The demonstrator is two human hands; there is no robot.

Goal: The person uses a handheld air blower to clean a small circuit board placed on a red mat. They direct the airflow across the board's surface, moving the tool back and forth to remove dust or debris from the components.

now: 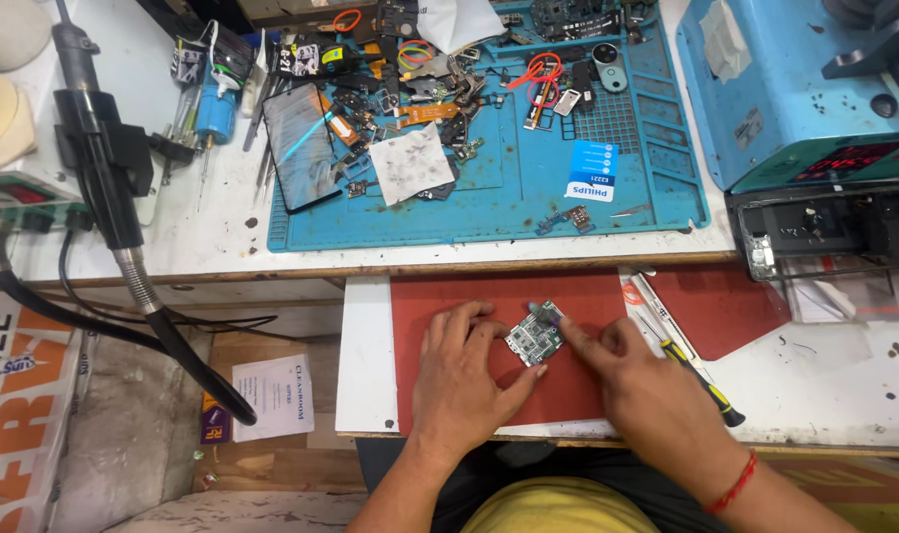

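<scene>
1. We see the board (534, 336) at frame centre on the red mat (439, 296), bare, out of any casing.
2. Our left hand (461, 380) steadies it, fingers spread flat, thumb at its edge.
3. Our right hand (647, 390) presses a fingertip on its corner; screwdriver (701, 380) lies untouched at right.

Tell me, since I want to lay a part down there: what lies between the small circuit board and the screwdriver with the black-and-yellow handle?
In the head view, the right hand fills that stretch, its fingertips on the small circuit board; the screwdriver lies just beyond it on the red mat.
</scene>
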